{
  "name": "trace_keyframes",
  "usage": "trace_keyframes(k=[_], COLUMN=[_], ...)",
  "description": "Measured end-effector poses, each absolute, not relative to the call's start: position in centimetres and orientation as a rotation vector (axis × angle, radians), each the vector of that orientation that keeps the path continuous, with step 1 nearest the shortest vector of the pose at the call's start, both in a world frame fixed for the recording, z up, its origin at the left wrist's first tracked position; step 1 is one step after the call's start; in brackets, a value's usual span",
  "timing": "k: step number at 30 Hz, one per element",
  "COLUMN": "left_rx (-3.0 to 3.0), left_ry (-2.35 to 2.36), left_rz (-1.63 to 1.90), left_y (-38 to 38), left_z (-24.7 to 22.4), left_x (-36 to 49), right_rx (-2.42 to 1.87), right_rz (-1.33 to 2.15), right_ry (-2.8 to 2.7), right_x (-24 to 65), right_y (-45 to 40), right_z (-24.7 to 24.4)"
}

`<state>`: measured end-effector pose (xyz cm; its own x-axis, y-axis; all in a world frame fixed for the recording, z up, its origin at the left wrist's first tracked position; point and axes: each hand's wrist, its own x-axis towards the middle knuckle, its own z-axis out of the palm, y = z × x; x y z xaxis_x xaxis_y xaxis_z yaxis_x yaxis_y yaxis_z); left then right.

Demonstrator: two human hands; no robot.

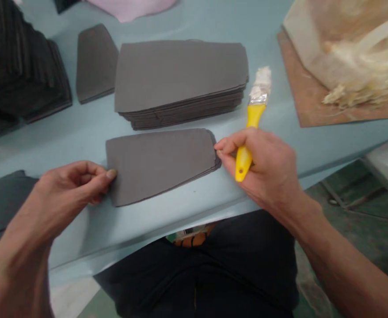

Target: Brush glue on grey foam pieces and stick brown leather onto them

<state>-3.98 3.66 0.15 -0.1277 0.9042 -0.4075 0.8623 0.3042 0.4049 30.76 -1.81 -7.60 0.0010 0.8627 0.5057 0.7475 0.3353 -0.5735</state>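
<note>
A thin stack of dark grey panels (162, 165) lies on the pale blue table in front of me. My left hand (74, 185) pinches its left edge between thumb and fingers. At the right end of the same stack, the thumb and fingertips of my right hand (263, 163) are pressed together on the edge. A yellow brush (254, 115) is tucked in that hand, its whitish, coated bristles pointing away from me. Just behind lies a thicker stack of similar grey panels (182, 77).
Smaller grey pieces (96, 64) lie left of the thick stack. Tall dark stacks (21, 66) stand at far left, more dark pieces (1, 203) nearer. At right, a crusted whitish container (343, 53) rests on a brown board (310, 108). Pink material (131, 8) lies at the back.
</note>
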Motion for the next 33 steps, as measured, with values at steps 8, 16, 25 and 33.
trace_keyframes(k=[8,16,25,33], left_rx=[1.452,1.803,2.652,2.677], left_ry=[1.924,2.005,1.146,0.967], left_rz=[0.209,0.359,0.422,0.315], left_y=[3.4,1.7,3.4,5.7], left_z=[0.3,0.5,-0.9,-2.6], left_x=[-3.3,-4.5,3.1,5.6], right_rx=[-1.417,-1.376,-1.391,-1.427], right_rz=[0.206,0.137,0.172,0.26], right_ry=[-1.779,-1.827,-1.818,-1.791], right_x=[31.3,31.1,30.8,30.9], right_y=[-2.0,-2.0,-1.8,-1.7], right_z=[-8.0,-7.7,-7.1,-7.0])
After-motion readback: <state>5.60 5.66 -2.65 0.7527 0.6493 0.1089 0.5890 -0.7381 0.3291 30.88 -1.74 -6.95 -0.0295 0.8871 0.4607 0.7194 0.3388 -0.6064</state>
